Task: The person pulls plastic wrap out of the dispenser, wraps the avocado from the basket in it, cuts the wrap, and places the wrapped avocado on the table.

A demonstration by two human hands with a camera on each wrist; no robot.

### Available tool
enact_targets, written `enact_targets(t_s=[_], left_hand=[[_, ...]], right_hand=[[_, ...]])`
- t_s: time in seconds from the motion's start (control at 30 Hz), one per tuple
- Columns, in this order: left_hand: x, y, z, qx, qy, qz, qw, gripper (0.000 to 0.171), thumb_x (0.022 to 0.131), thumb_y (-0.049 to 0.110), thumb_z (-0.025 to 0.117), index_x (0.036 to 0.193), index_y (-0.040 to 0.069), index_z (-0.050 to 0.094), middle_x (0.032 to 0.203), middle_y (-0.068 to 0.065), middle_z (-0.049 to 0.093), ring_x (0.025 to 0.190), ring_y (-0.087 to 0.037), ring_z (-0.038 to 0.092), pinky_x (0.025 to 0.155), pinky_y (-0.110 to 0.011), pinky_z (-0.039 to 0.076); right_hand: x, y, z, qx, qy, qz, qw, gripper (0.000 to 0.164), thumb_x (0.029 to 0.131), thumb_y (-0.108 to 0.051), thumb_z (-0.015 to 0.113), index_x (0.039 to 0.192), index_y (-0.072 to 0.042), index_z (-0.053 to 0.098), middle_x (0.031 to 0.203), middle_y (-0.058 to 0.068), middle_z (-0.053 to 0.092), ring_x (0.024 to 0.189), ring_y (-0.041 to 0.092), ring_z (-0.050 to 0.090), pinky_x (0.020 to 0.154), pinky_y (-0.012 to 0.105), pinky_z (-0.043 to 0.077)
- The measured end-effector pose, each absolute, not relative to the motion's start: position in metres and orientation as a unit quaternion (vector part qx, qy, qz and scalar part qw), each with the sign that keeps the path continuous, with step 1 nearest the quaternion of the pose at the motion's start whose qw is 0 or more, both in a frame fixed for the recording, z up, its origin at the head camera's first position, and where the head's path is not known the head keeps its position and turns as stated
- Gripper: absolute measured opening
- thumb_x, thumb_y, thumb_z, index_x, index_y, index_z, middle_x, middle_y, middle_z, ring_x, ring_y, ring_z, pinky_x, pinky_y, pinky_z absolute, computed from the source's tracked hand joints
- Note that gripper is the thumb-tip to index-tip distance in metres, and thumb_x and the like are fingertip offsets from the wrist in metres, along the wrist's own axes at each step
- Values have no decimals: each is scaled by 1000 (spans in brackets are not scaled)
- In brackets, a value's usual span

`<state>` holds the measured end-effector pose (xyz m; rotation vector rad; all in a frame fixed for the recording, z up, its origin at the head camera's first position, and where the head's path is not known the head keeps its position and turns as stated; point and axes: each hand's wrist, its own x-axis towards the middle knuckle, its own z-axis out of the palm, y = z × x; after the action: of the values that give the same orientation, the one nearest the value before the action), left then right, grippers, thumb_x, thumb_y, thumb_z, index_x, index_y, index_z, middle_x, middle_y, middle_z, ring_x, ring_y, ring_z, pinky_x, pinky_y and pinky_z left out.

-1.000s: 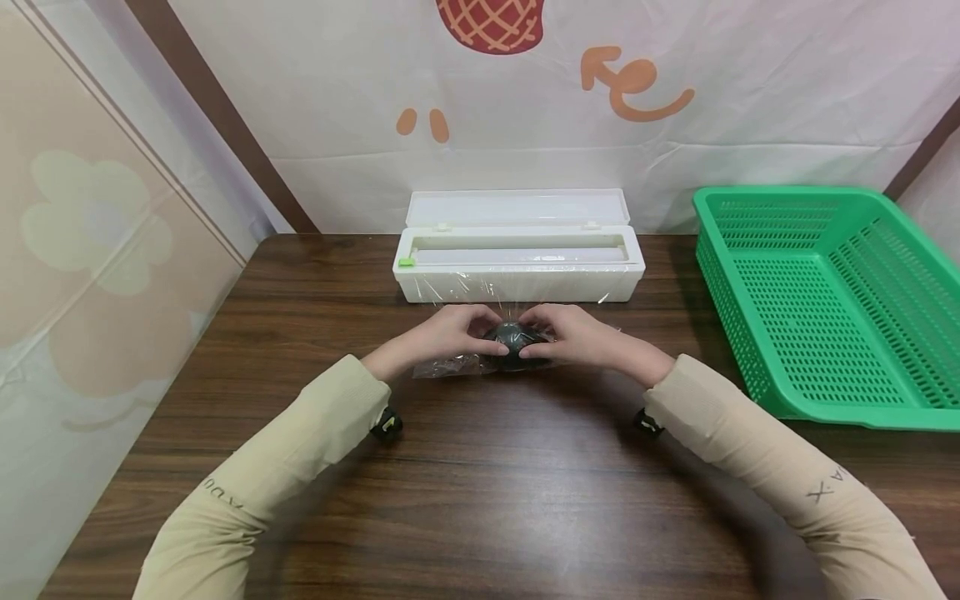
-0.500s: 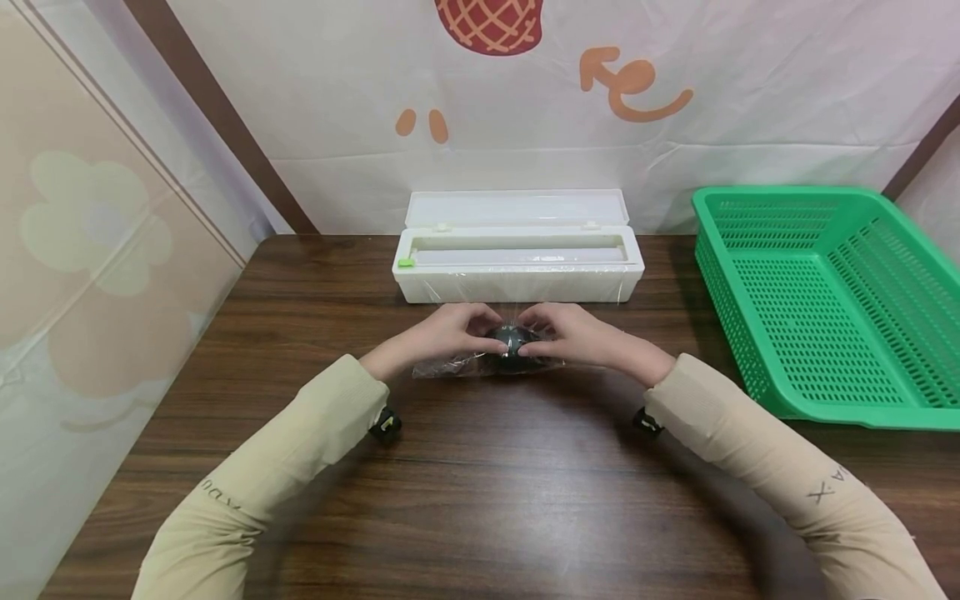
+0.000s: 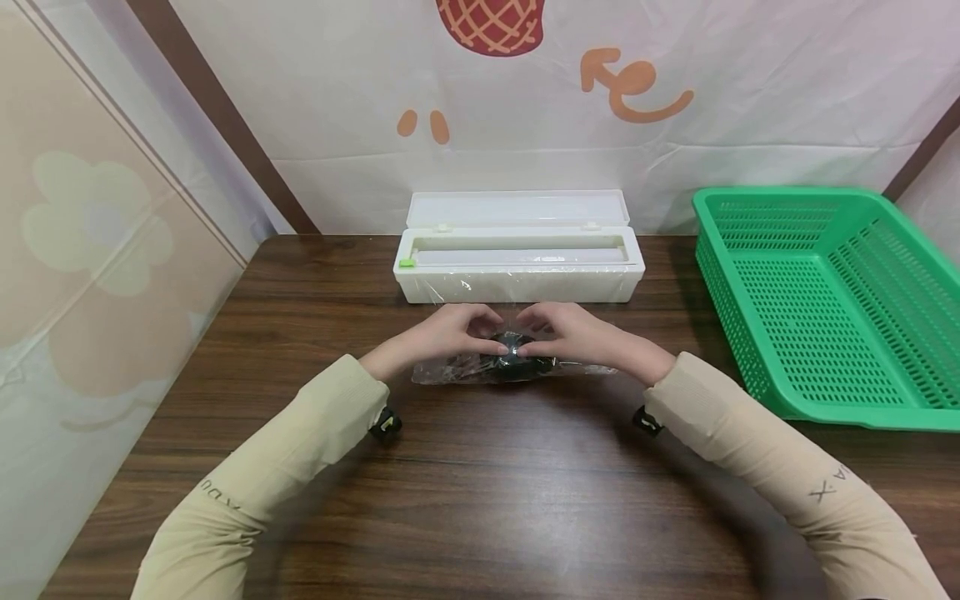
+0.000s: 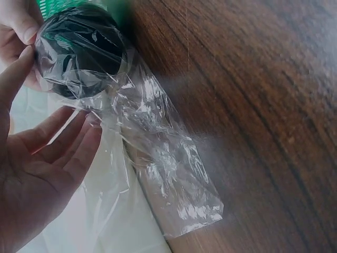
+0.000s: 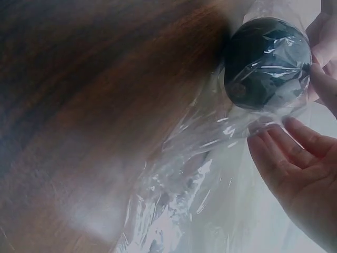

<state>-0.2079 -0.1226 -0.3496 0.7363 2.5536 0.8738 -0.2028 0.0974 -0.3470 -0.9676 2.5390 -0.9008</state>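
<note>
Between my hands, a dark green rounded fruit [image 3: 513,342], which looks like an avocado, lies wrapped in clear cling film [image 3: 448,369]. My left hand [image 3: 452,331] holds its left side, thumb on the near face and fingers curled behind. On the other side my right hand [image 3: 577,335] grips it the same way, the thumb tips nearly meeting. The left wrist view shows a flattened tail of film [image 4: 163,158] beside the fruit [image 4: 79,55]. In the right wrist view, glossy creases cross the fruit [image 5: 266,63], and the fingertips touch the film at it.
Behind the hands stands a white cling film dispenser [image 3: 517,288], lid raised, with a green slider [image 3: 407,263] at its left. Film stretches down from its front to the fruit. A green plastic basket [image 3: 810,410] stands at the right on the brown wooden table [image 3: 487,475].
The wrapped fruit has turned and shifted slightly towards me. More flattened film now shows on the near side, also at the right. Both hands have stayed nearly in place.
</note>
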Motion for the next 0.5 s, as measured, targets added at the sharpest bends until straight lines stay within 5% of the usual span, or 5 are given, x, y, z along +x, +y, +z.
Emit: enact_targets(t_s=[0.5], left_hand=[[-208, -122, -350, 274, 896, 309, 160, 50, 78, 30, 72, 116, 1, 57, 110, -12, 63, 98, -20, 61, 88, -31, 48]], right_hand=[[-202, 97, -341, -352, 880, -296, 121, 52, 82, -29, 67, 121, 3, 52, 114, 17, 60, 103, 27, 58, 90, 38, 48]])
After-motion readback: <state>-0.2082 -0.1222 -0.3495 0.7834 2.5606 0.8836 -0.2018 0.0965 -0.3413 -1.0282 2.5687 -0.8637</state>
